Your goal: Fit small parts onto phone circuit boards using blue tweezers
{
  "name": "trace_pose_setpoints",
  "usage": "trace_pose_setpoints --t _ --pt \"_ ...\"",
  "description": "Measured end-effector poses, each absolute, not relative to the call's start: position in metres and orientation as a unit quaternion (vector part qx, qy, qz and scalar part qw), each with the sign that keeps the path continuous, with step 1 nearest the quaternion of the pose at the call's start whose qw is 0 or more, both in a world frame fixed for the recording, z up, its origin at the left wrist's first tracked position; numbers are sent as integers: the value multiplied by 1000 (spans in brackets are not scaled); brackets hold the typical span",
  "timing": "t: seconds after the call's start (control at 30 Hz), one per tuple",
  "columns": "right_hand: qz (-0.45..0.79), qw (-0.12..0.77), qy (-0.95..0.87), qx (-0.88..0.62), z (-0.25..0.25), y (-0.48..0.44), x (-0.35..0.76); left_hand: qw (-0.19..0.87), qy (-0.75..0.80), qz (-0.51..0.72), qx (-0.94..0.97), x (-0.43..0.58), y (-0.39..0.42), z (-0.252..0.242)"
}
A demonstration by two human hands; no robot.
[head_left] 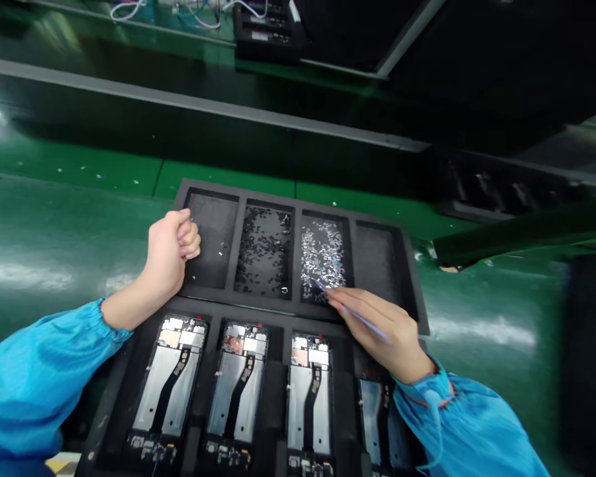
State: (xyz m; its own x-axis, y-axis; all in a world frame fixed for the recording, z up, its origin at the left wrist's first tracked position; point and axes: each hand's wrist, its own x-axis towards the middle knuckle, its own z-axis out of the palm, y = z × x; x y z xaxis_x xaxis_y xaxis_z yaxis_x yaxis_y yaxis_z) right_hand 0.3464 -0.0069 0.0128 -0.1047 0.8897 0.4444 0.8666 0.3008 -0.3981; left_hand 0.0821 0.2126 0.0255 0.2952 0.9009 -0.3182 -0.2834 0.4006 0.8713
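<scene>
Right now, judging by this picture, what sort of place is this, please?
Probably an electronics assembly or repair workshop. Four opened phones lie in a dark tray, a compartmented tray beyond them holds many tiny parts, and the right hand holds a thin tool near those.

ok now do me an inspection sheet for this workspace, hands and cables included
Surface: glossy green worktop
Job's things: four phone bodies in lower tray; black pieces and silver pieces in parts tray
Clutter: white specks beyond parts tray
Left hand: fist at parts tray's left edge
Right hand: holds thin tool, tip at silver pieces
Cables: white cables, upper left
Surroundings: dark tray at right, contents unclear
</scene>
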Motion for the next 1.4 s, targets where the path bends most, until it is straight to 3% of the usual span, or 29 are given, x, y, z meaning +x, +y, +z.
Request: trace_pose_setpoints --t 0.17,0.4,0.67,1.4 --pt "51 351 -668 -654 39 -6 308 730 433 419 324 83 212 23" --pt "245 378 -756 -476 42 67 195 742 435 422 286 81 214 15" --pt "174 355 -810 -433 1 97 160 778 414 414 227 80 214 16" --pt "155 329 -817 -446 7 93 158 783 381 445 206 82 213 5"
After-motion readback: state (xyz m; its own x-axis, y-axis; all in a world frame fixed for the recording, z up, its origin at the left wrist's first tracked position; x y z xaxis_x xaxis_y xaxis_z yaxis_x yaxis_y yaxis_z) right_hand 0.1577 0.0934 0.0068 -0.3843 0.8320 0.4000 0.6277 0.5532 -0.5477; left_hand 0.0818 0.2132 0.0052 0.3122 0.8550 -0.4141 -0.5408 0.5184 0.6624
